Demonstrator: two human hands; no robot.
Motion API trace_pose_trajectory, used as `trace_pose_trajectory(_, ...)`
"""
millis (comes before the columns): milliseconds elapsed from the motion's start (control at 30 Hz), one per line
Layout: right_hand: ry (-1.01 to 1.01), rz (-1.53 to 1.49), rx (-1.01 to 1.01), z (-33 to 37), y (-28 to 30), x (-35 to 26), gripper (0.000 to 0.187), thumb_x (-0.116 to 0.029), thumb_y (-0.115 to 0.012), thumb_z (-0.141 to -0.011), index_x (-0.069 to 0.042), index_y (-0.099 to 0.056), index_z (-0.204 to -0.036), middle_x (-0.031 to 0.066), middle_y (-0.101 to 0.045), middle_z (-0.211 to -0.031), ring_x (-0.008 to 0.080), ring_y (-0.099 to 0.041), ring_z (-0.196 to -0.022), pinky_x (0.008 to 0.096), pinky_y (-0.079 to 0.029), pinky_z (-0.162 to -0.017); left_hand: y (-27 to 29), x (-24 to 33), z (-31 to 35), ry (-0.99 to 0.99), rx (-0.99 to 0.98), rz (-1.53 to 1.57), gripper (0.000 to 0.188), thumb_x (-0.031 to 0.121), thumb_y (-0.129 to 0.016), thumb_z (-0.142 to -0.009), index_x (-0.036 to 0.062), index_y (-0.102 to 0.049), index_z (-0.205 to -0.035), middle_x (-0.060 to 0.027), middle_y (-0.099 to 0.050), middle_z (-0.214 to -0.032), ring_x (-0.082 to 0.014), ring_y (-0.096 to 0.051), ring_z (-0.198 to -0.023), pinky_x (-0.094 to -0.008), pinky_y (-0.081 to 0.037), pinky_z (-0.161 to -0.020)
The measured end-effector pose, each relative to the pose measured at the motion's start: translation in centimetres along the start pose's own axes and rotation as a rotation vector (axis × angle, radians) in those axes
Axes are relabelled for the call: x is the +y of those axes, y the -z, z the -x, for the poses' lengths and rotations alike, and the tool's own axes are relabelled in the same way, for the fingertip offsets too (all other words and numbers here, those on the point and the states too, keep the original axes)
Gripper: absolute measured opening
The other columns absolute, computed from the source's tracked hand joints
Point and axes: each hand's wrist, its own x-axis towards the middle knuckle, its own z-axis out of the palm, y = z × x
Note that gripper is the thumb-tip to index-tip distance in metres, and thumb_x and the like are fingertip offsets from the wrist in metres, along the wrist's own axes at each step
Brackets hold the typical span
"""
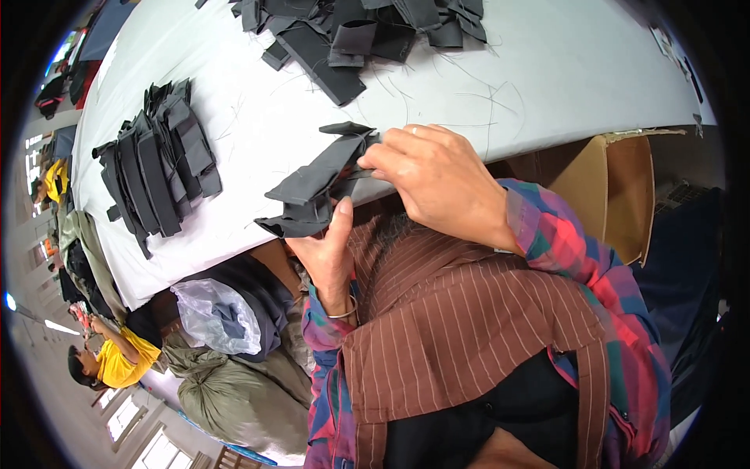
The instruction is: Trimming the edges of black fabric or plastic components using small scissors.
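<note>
Mid-frame: left hand [328, 254] is gripping dark fabric pieces [314, 183], apparently steadying them; right hand [437, 178] is pinching their edge.

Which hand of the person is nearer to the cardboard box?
Right: the right hand is left of the cardboard box; the left hand is farther left.

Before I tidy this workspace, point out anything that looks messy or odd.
Loose dark threads are strewn over the white table covering, on the near side of the heap of dark cloth pieces. That heap looks jumbled, its pieces lying at mixed angles, unlike the neater row of strips at left.
</note>
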Motion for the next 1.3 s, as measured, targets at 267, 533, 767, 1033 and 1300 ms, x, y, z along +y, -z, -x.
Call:
trace_pose_trajectory(267, -0.006, -0.015, -0.022, -0.3, -0.7, 0.5, 0.011, -0.003, -0.058, -0.071, -0.002, -0.062, -0.081, 0.0118, -0.062, -0.077, 0.0303, -0.062, -0.079, 0.0413, -0.048, -0.068, -1.1, 0.4, -0.3, -0.06, 0.002, -0.009, 0.046, -0.003, -0.071, -0.075, -0.0043, -0.053, -0.117, -0.0098, -0.059, -0.11, -0.0157, -0.056, -0.094, -0.0284, -0.044, -0.088)
trace_pose_trajectory(533, -0.052, -0.09, -0.057, -0.8, -1.3, 0.4, 0.009, -0.006, -0.059, -0.075, -0.003, -0.064, -0.08, 0.013, -0.064, -0.079, 0.0314, -0.063, -0.08, 0.0412, -0.049, -0.069, -0.5, -0.1, -0.6, -0.127, 0.066, 0.033, 0.039, -0.007, -0.064, -0.079, -0.0055, -0.054, -0.117, -0.0115, -0.061, -0.11, -0.0191, -0.059, -0.098, -0.0315, -0.043, -0.092)
trace_pose_trajectory(767, -0.01, -0.056, 0.003, -0.7, -2.7, 0.5, 0.008, -0.007, -0.06, -0.074, -0.002, -0.062, -0.079, 0.0133, -0.062, -0.078, 0.0307, -0.063, -0.079, 0.0409, -0.05, -0.067, -0.2, 0.2, -0.6, -0.086, 0.077, 0.047, 0.041, -0.009, -0.065, -0.077, -0.0032, -0.054, -0.115, -0.0103, -0.06, -0.106, -0.0153, -0.058, -0.091, -0.0279, -0.046, -0.083)
trace_pose_trajectory(1033, -0.011, 0.015, -0.026, -0.4, -2.0, 0.1, 0.012, -0.011, -0.065, -0.079, -0.004, -0.064, -0.088, 0.0091, -0.058, -0.078, 0.0279, -0.06, -0.077, 0.0384, -0.048, -0.067, -0.1, -0.1, -0.1, -0.137, 0.077, -0.061, 0.042, -0.003, -0.067, -0.076, -0.0057, -0.055, -0.116, -0.0144, -0.063, -0.107, -0.0199, -0.06, -0.096, -0.0312, -0.044, -0.09)
trace_pose_trajectory(1300, -0.005, 0.073, -0.007, -0.5, -1.9, -0.3, 0.013, -0.008, -0.064, -0.074, -0.005, -0.064, -0.087, 0.0075, -0.057, -0.076, 0.0257, -0.06, -0.075, 0.037, -0.048, -0.064, -0.9, 0.7, -0.1, -0.084, 0.073, 0.007, 0.042, -0.007, -0.072, -0.074, -0.0016, -0.056, -0.113, -0.0068, -0.061, -0.099, -0.0131, -0.058, -0.087, -0.0249, -0.046, -0.079)
